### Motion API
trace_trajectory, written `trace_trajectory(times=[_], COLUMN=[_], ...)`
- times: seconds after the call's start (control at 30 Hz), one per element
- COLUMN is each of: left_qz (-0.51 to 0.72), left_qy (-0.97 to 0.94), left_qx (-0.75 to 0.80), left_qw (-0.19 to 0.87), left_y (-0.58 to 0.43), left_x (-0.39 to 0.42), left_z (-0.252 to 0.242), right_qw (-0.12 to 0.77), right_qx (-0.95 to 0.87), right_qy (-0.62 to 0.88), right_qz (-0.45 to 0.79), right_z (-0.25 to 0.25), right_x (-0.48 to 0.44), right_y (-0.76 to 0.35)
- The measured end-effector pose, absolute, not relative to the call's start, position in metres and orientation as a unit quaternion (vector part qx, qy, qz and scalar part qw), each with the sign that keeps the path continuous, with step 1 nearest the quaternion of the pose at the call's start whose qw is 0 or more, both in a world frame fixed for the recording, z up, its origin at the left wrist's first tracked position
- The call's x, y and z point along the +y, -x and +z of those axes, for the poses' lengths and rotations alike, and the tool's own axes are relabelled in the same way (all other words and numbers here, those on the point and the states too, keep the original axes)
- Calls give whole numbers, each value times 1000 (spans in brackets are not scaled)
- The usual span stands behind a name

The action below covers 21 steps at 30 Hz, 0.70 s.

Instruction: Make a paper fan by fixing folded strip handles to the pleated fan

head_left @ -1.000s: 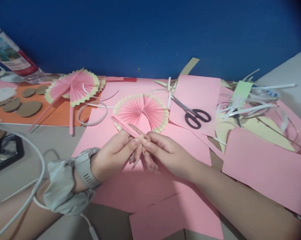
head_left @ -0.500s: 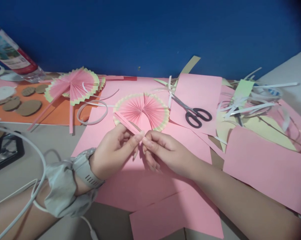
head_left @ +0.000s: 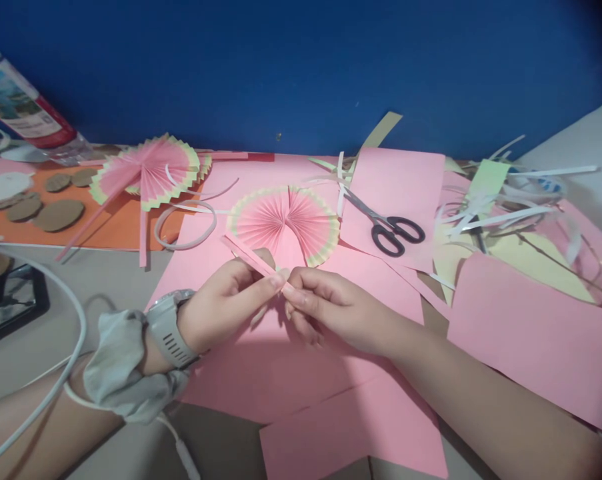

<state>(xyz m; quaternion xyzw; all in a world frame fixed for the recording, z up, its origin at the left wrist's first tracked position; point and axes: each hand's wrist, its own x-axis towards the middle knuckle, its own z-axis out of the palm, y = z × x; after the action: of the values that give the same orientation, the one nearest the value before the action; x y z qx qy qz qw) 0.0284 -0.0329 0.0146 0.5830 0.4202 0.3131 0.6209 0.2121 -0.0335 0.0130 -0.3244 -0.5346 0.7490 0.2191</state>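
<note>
A narrow folded strip of pink paper [head_left: 248, 255] slants between my hands. My left hand [head_left: 235, 293] pinches it between thumb and fingers, and its far end sticks out to the upper left. Close beside it, my right hand [head_left: 325, 303] grips the strip's lower right end with thumb and forefinger. Just beyond my fingers a round pleated paper fan [head_left: 311, 220], pink with a yellow-green rim, lies spread on pink paper sheets [head_left: 221, 367]. A slit runs from the fan's centre to its near edge. Scissors with black handles [head_left: 393, 233] rest to the right.
Another pleated fan [head_left: 168, 167] with pink strip handles lies left, by a white cord loop [head_left: 181, 243] and cardboard discs [head_left: 58, 215]. A bottle [head_left: 25, 100] leans back left. Paper scraps [head_left: 511, 213] pile up right. A white cable [head_left: 75, 300] crosses my left forearm.
Both hands have shifted slightly lower, still pinching the pink strip. Its outer end has moved a little down and to the left. The fan and scissors stay in place.
</note>
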Motion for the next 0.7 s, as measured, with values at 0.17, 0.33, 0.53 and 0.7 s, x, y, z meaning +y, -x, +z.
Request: trace_trajectory(times=[0.17, 0.33, 0.53, 0.7], left_qz=[317, 314, 310, 309], left_qy=[-576, -563, -528, -495], left_qx=[414, 445, 449, 461], left_qw=[630, 622, 651, 669], left_y=[-29, -31, -30, -31], left_x=[-34, -36, -36, -33], left_z=[13, 14, 14, 16], right_qw=[231, 229, 227, 226], right_qx=[-521, -519, -514, -511], right_qy=[316, 314, 313, 305], right_qz=[758, 761, 766, 771], right_z=[12, 11, 12, 12], right_x=[-34, -34, -34, -34], right_y=[-212, -212, -212, -213])
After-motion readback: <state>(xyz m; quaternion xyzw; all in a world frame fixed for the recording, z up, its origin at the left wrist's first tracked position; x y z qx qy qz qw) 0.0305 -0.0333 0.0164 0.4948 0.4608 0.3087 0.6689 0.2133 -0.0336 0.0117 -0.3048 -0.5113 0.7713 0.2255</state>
